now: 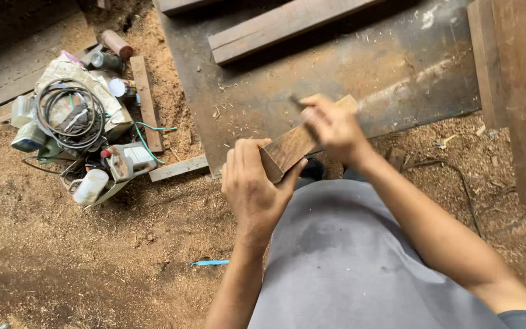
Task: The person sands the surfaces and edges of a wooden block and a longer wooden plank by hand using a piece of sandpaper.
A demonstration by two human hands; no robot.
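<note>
My left hand [252, 186] grips the near end of a dark brown wooden block [293, 146], which slants up and away to the right. My right hand [331, 127] is closed on a small dark tool [298, 103] and rests on top of the block's far part. The tool is blurred and mostly hidden by my fingers, so its kind is unclear. Below the hands my grey shirt fills the lower middle of the view.
A dark metal sheet [348, 67] lies on the sawdust floor [80, 256] with wooden planks [275, 27] on it. At left sits a pile of coiled cable [68, 109], bottles, cans and a power tool [130, 159]. Timber [518, 91] stands at right.
</note>
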